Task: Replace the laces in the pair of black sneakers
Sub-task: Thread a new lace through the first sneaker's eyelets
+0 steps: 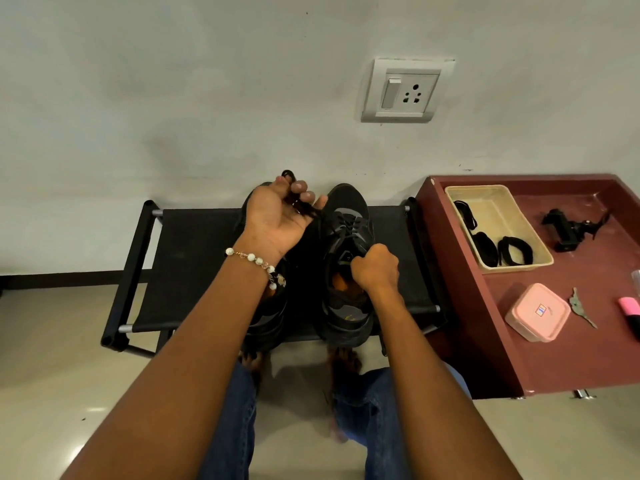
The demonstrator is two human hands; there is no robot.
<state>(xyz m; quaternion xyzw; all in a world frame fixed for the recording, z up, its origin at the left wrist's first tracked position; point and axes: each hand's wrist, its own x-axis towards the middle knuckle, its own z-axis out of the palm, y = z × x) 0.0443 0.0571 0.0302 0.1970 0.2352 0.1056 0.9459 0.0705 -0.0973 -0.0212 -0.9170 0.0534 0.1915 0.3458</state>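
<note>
The right shoe sits on the black rack, right hand pinching its soft, floppy lace near the tongue, left hand gripping a bunched lace.

Grey wall, wall socket, beige floor
</note>
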